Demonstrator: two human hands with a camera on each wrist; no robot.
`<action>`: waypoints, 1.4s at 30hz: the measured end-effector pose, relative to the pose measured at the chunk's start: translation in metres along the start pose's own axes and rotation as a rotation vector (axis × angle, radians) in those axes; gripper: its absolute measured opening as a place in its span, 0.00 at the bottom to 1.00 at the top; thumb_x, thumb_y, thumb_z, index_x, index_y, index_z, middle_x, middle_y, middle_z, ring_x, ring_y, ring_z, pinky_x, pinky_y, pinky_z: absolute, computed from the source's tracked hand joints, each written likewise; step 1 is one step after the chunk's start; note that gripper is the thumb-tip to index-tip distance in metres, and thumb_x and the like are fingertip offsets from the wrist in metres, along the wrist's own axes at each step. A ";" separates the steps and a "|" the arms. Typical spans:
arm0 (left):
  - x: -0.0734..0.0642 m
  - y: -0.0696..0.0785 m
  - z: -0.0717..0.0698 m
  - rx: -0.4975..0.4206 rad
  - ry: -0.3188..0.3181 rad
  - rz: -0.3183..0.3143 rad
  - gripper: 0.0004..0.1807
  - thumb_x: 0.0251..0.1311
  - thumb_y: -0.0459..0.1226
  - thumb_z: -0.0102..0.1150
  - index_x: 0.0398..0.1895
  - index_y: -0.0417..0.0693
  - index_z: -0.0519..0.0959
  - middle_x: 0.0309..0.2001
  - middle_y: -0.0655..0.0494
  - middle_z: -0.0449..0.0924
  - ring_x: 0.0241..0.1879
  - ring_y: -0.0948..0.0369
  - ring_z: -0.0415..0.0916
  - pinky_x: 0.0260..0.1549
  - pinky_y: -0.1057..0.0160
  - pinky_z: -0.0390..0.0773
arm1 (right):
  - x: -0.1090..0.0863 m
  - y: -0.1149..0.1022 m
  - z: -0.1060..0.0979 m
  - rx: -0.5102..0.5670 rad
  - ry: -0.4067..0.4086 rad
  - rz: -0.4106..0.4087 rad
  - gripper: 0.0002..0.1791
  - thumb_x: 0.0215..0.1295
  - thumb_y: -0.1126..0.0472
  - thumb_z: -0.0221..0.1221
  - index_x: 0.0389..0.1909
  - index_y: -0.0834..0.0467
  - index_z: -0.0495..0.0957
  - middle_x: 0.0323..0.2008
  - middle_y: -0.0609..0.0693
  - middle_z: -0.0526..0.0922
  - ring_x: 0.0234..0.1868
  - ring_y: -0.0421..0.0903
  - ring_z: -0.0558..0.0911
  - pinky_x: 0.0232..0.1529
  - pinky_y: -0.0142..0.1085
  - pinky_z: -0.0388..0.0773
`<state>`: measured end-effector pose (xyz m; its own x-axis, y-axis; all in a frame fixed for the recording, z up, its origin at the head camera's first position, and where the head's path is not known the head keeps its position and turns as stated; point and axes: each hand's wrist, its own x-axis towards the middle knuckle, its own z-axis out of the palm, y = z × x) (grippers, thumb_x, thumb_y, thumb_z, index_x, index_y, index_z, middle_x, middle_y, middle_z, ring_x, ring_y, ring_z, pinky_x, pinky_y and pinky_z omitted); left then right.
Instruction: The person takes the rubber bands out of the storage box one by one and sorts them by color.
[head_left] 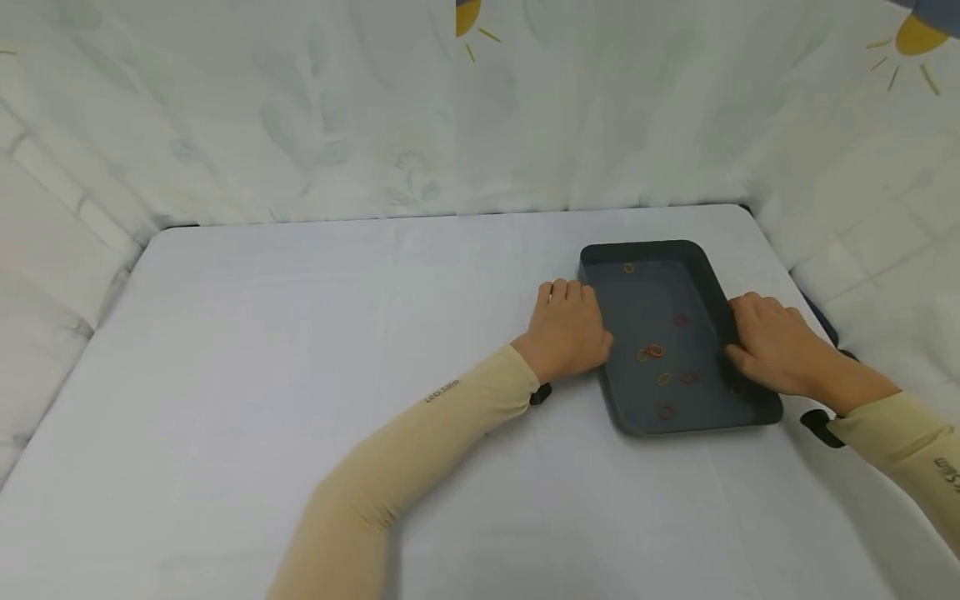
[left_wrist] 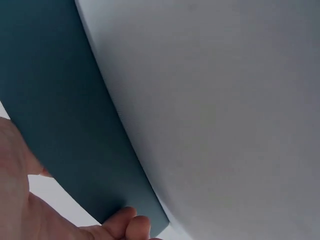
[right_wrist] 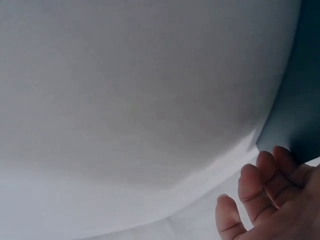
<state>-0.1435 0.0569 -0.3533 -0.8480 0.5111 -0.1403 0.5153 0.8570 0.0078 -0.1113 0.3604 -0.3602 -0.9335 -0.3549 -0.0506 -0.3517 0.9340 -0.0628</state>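
A dark grey rectangular tray is at the right side of the white table. Several small red and yellowish rings lie scattered on its floor. My left hand grips the left wall, thumb over the rim and inside, other fingers outside. In the left wrist view, its fingertips press the outer wall near a corner. On the opposite side, my right hand holds the right wall with the thumb inside. The right wrist view shows some fingers against the outside and others spread away from it.
The white-covered table extends to the left and front of the tray. A pale patterned curtain hangs behind the far edge, and more white fabric hangs beside the right edge.
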 end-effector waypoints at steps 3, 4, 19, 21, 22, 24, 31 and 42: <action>0.001 -0.005 0.001 -0.006 -0.011 0.003 0.28 0.75 0.54 0.39 0.62 0.41 0.70 0.56 0.51 0.73 0.61 0.53 0.67 0.67 0.52 0.64 | 0.003 -0.002 -0.002 -0.018 -0.002 -0.018 0.22 0.61 0.59 0.61 0.49 0.70 0.68 0.42 0.64 0.78 0.42 0.62 0.77 0.35 0.52 0.69; 0.001 -0.006 0.001 -0.005 -0.015 0.004 0.29 0.75 0.55 0.39 0.63 0.41 0.70 0.57 0.50 0.73 0.62 0.53 0.67 0.67 0.52 0.64 | 0.004 -0.002 -0.003 -0.020 -0.007 -0.018 0.22 0.61 0.59 0.62 0.48 0.68 0.68 0.42 0.63 0.78 0.41 0.60 0.77 0.34 0.50 0.67; -0.001 -0.025 0.007 -0.011 0.002 0.002 0.25 0.74 0.52 0.41 0.58 0.41 0.72 0.55 0.49 0.75 0.60 0.51 0.69 0.65 0.51 0.65 | 0.019 -0.012 0.001 0.025 0.077 -0.027 0.20 0.74 0.48 0.58 0.26 0.55 0.68 0.21 0.46 0.69 0.26 0.45 0.67 0.32 0.39 0.59; -0.002 -0.028 0.008 -0.002 0.003 0.003 0.26 0.74 0.52 0.41 0.58 0.41 0.72 0.54 0.49 0.75 0.59 0.51 0.69 0.65 0.51 0.65 | 0.020 -0.015 0.003 0.047 0.092 -0.020 0.22 0.77 0.46 0.54 0.25 0.55 0.67 0.19 0.46 0.67 0.26 0.45 0.66 0.32 0.39 0.59; -0.002 -0.029 0.009 0.000 0.003 0.003 0.26 0.74 0.52 0.41 0.58 0.41 0.72 0.54 0.49 0.75 0.59 0.51 0.69 0.64 0.51 0.66 | 0.020 -0.016 0.003 0.056 0.096 -0.012 0.23 0.78 0.45 0.52 0.24 0.55 0.66 0.18 0.46 0.66 0.26 0.45 0.66 0.33 0.39 0.59; -0.003 -0.031 0.010 0.006 0.005 0.005 0.26 0.74 0.52 0.40 0.58 0.41 0.72 0.53 0.49 0.75 0.58 0.51 0.69 0.64 0.51 0.66 | 0.022 -0.019 0.005 0.062 0.097 0.001 0.24 0.79 0.43 0.50 0.25 0.55 0.66 0.19 0.47 0.67 0.26 0.45 0.67 0.33 0.40 0.60; -0.007 -0.037 0.012 -0.015 -0.002 0.008 0.25 0.74 0.51 0.39 0.58 0.41 0.71 0.53 0.49 0.74 0.58 0.51 0.68 0.64 0.50 0.65 | 0.030 -0.026 0.007 0.040 0.062 0.031 0.23 0.74 0.43 0.57 0.33 0.59 0.68 0.25 0.51 0.71 0.29 0.49 0.72 0.35 0.45 0.65; -0.016 -0.052 0.016 -0.042 0.028 0.010 0.23 0.73 0.49 0.42 0.55 0.40 0.72 0.52 0.47 0.73 0.59 0.49 0.68 0.64 0.49 0.65 | 0.042 -0.039 0.009 0.064 0.025 0.026 0.16 0.68 0.57 0.57 0.45 0.66 0.69 0.37 0.60 0.77 0.39 0.58 0.77 0.39 0.53 0.67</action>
<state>-0.1546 0.0026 -0.3674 -0.8460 0.5211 -0.1127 0.5188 0.8534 0.0509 -0.1367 0.3089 -0.3693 -0.9442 -0.3282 -0.0282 -0.3224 0.9382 -0.1257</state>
